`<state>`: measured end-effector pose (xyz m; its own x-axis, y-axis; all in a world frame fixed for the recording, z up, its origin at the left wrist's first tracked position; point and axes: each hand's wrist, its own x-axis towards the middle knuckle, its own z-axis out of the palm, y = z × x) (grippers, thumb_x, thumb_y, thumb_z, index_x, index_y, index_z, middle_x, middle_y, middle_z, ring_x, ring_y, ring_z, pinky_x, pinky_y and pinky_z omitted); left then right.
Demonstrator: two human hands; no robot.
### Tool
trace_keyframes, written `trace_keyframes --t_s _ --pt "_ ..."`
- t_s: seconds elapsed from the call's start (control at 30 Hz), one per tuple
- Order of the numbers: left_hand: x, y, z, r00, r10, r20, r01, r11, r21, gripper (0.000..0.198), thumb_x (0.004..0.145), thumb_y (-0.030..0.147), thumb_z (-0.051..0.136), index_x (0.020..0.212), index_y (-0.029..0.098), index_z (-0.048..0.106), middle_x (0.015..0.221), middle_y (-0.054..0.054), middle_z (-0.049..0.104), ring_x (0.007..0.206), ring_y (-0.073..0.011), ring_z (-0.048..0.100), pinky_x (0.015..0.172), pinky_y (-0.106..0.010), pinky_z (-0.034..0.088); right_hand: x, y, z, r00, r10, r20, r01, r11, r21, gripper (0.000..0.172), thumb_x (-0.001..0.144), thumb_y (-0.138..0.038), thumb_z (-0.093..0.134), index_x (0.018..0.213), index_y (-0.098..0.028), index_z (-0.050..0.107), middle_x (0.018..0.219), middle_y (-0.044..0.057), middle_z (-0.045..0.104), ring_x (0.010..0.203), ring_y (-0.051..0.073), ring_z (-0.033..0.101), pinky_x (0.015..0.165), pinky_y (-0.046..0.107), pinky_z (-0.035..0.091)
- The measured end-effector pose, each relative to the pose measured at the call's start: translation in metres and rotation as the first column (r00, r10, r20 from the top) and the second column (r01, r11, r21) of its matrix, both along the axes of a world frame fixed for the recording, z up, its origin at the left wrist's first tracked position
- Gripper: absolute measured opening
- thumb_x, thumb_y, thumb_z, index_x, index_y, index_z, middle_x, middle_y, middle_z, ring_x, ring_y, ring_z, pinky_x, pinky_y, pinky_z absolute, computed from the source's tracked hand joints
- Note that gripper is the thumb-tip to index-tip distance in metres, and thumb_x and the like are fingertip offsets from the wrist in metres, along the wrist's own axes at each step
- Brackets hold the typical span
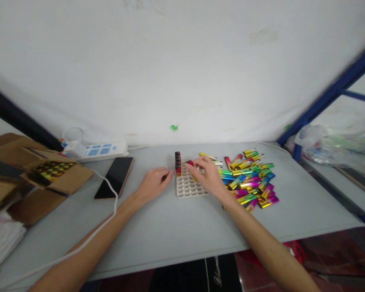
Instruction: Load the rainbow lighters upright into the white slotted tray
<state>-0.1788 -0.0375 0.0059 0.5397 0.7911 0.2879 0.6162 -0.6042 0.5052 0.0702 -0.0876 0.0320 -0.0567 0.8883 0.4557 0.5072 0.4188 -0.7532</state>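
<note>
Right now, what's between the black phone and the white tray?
In the head view, the left hand is between them, fingertips near the white tray; grey tabletop shows between that hand and the black phone.

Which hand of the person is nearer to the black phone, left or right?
Left. The left hand is right of the phone, between it and the white tray; the right hand is farther right, at the tray.

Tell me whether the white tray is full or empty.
Partly filled. The white tray holds a row of dark-topped pieces along its left edge, while many other holes show nothing in them.
</note>
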Motion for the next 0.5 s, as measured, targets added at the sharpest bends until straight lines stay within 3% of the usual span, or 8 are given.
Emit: trace_keyframes --t_s 0.13,0.27,0.5 --pt "-0.001 0.000 0.003 0.997 -0.061 -0.039 0.060 0.998 -0.016 0.047 0.112 0.044 0.048 0.069 0.024 0.049 0.068 0.000 0.055 0.063 -0.0181 0.050 0.066 -0.034 0.035 -0.005 -0.005 -0.005 0.997 0.071 0.032 -0.067 0.990 -0.125 0.047 0.116 -0.057 0.060 0.083 -0.024 0.066 0.071 0.000 0.069 0.066 0.018 0.061 0.065 0.030 0.042" --pt "-0.007 0.000 0.009 0.986 -0.152 -0.074 0.149 0.988 -0.038 0.035 0.107 0.037 0.055 0.074 0.024 0.056 0.072 0.000 0.060 0.067 -0.0188 0.055 0.069 -0.032 0.039 -0.011 -0.006 -0.013 0.990 0.077 0.120 -0.061 0.989 -0.133 0.033 0.117 -0.047 0.063 0.096 -0.023 0.071 0.088 0.004 0.082 0.078 0.021 0.074 0.073 0.030 0.049" --pt "-0.013 0.000 0.011 0.968 -0.227 -0.108 0.222 0.973 -0.056 0.025 0.098 0.030 0.063 0.076 0.024 0.055 0.078 -0.002 0.063 0.071 -0.0198 0.058 0.072 -0.032 0.043 -0.012 -0.005 -0.010 0.919 0.110 0.379 -0.079 0.992 -0.096 0.016 0.118 -0.033 0.065 0.110 -0.021 0.072 0.103 0.010 0.085 0.091 0.024 0.079 0.082 0.031 0.054"
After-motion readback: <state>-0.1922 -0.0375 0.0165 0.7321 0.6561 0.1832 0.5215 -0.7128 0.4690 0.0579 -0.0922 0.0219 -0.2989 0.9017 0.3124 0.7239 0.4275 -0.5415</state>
